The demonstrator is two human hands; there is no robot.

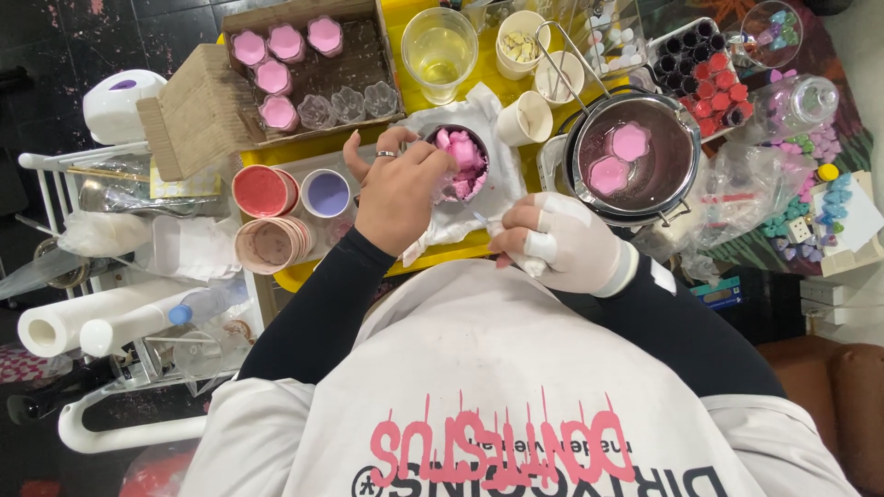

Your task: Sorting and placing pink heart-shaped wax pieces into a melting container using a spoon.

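Left hand (398, 189) curled round small metal cup (458, 166) of pink wax, centre frame | right hand (562, 241), gloved, pinched on thin stick | cup is best kept steadied while wax is worked.

Dark tiled floor (55, 46) to my upper left. Yellow tabletop (304, 276) before me, lit evenly. White metal rack (64, 170) at my left. Brown leather seat (843, 387) at lower right.

Pink flower-shaped candles (276, 55) are sitting in a cardboard box (364, 64), while two more are floating in a metal pot (672, 175) beside a glass of yellow liquid (439, 51).
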